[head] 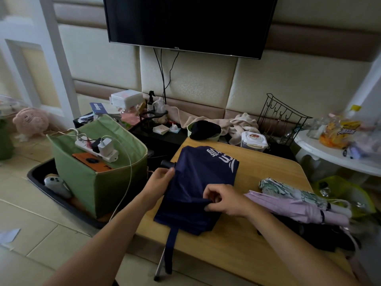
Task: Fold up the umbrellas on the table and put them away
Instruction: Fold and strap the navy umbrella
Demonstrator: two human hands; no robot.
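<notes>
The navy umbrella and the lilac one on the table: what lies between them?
In the head view, the right hand fills that gap, pinching a fold of the navy umbrella. Beyond it, bare wooden table separates it from the lilac umbrella.

**The room around that wall-mounted TV**

Take the black TV (190, 23) as your anchor. You've got cream padded wall panels (288, 83) with brown bands behind it, and two cables hang straight down from its bottom edge. Directly below sits a low black stand (160, 135) crowded with clutter, and nearer you than that, a light wooden table (268, 174). Down-left of the TV there's beige tiled floor (31, 213), with a green fabric bin (99, 178) in a black tray. Far left you'll spot a white door frame (55, 58); far right, a round white side table (329, 155). Lighting's dim and soft.
</notes>
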